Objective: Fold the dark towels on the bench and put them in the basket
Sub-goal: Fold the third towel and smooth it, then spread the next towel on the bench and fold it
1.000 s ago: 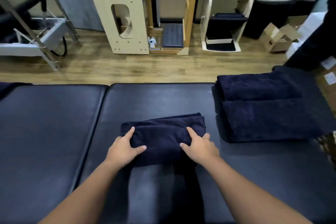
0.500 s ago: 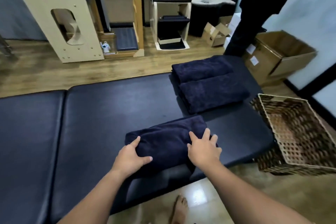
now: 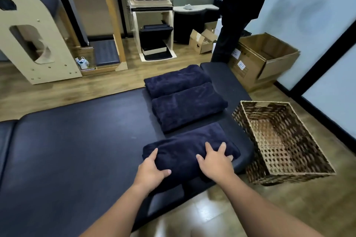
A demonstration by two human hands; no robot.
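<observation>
Plush navy folded towel (image 3: 189,150) lies at the padded counter's (image 3: 77,140) near corner, beside the woven basket (image 3: 285,140), both hands, left (image 3: 150,173) and right (image 3: 215,163), gripping its edge, fingers splayed.

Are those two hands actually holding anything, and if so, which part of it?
Yes: the nearest folded towel on the bench. The left hand grips its left end, the right hand its right end.
</observation>
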